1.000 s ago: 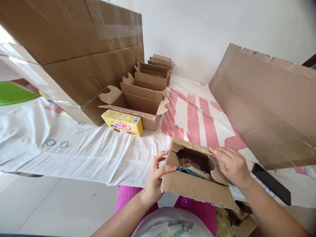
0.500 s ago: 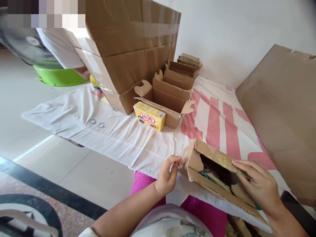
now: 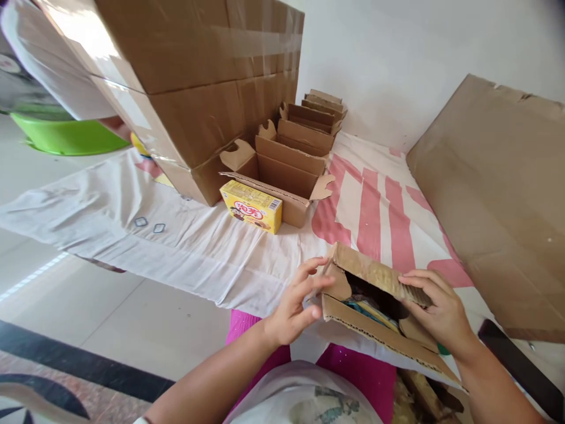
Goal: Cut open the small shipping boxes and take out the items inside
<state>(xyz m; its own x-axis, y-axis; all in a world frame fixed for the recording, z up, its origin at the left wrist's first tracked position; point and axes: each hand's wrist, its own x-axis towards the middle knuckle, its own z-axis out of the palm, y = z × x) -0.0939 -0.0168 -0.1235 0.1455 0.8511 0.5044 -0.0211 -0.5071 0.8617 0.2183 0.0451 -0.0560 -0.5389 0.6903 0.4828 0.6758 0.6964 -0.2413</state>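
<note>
A small cardboard box (image 3: 364,264) lies tilted at the table's near edge, its long flaps apart. Colourful flat items (image 3: 373,313) show in its dark inside; their kind I cannot make out. My right hand (image 3: 444,315) grips the box's far flap at its right end, thumb inside and fingers on top. At the box's left end, my left hand (image 3: 293,300) is open with its fingers spread, close to the side flap. Whether the fingertips touch the cardboard I cannot tell.
A yellow printed carton (image 3: 251,207) stands against a row of open cardboard boxes (image 3: 286,176). Large taped boxes (image 3: 189,112) are stacked at the left, with a person's sleeve (image 3: 57,70) behind. A cardboard panel (image 3: 494,200) leans at right, near a black phone-like object (image 3: 521,368).
My left hand has gone from curled fingers at the box's left corner to spread fingers. My right hand keeps its grip on the flap. The whole view has shifted slightly.
</note>
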